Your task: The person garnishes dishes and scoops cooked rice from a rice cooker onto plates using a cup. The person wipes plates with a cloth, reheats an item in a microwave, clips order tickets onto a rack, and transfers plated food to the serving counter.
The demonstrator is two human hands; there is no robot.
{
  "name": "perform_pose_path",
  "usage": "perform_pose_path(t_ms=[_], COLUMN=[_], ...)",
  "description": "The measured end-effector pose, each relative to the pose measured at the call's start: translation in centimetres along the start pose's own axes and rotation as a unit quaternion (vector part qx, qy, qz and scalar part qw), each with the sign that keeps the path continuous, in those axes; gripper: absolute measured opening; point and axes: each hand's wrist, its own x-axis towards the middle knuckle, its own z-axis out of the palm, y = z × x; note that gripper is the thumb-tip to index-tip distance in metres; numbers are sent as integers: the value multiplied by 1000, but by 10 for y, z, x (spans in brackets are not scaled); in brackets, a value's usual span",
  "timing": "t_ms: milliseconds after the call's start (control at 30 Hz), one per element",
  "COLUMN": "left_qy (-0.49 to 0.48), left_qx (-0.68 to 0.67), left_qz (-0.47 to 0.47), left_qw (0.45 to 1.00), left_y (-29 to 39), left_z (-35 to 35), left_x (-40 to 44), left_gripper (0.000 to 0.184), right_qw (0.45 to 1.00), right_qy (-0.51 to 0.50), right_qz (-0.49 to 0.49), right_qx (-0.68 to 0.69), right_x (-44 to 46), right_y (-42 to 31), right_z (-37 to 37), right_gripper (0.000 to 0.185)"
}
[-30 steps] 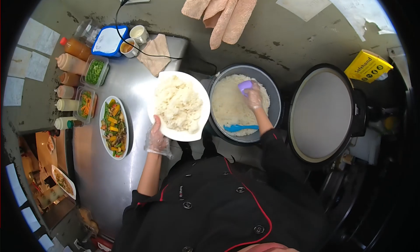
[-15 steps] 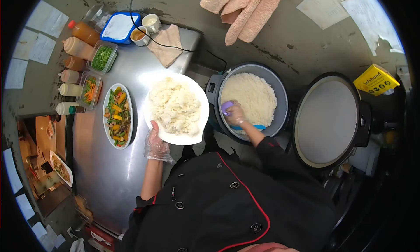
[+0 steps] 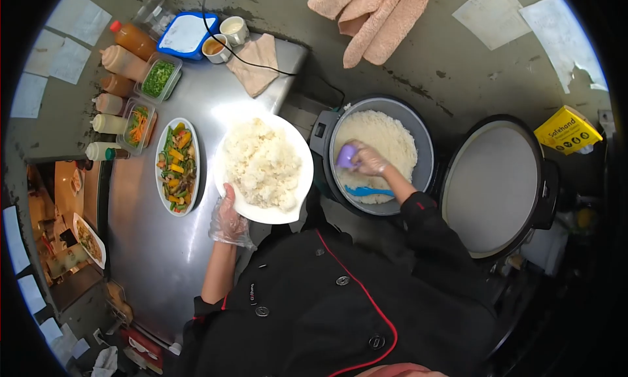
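My left hand, in a clear plastic glove, grips the lower left rim of a white bowl heaped with cooked rice. To the right, my gloved right hand is closed round a purple cup. The cup is over the rice inside the rice cooker; whether it touches the rice I cannot tell. Below my right hand, a blue rice paddle lies on the rice by the pot's near wall.
An oval plate of cooked vegetables stands on the steel counter. Sauce bottles, tubs of chopped greens and carrots, and two mugs line the back. The cooker's lid hangs open at right.
My right hand with the purple cup has moved slightly right, and the cup is tilted differently, showing more of itself. More of the blue paddle shows. The bowl stays in my left hand.
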Motion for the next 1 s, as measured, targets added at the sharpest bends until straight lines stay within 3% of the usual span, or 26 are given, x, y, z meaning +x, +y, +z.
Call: perform_pose_path(t_ms=[33,133,233,267,333,400,467,500,567,600,667,700,800,900,967,1000], left_qy=[-5,-16,-23,-21,-14,-34,-35,-40,-67,-80,-106,-106,-105,-110,-118,-134], left_qx=[-8,-31,-27,-13,-12,-20,-8,-11,-29,-21,-7,2,28,40,41,37], left_qz=[1,-12,-9,2,0,-8,-1,-8,-27,-28,-30,-38,-60,-86,-114,-121], left_qw=[1000,999,999,1000,1000,999,999,999,997,996,994,994,992,989,986,983], left_y=[0,-3,-6,-9,-20,-16,-18,-19,-21,-20,-17,-20,-27,-35,-48,-54], left_z=[0,-2,-1,-4,-4,0,-6,-6,-4,2,16,17,28,54,61,66], left_x=[0,0,5,9,2,9,17,20,26,27,29,33,44,46,54,56], left_gripper=[61,60,61,61,62,64,63,63,63,63,63,62,60,59,60,60], right_qw=[999,963,984,996,993,989,1000,993,938,881,705,674,627,660,674,755], right_qy=[9,223,153,70,116,1,8,-20,-72,-49,4,87,214,287,333,407], right_qz=[20,128,92,48,5,137,10,77,218,248,281,282,233,131,67,46], right_qx=[-25,-75,-5,-39,-25,50,1,88,258,400,651,677,712,682,656,511], right_x=[5,38,53,52,31,8,-16,-22,-46,-61,-92,-106,-139,-158,-146,-136], right_y=[17,61,33,27,14,-6,-1,5,17,25,35,16,4,-18,-92,-121], right_z=[-10,-17,50,58,59,44,38,34,30,27,27,13,0,-29,-78,-92], right_gripper=[14,12,12,12,16,22,25,23,20,19,17,19,28,35,29,23])
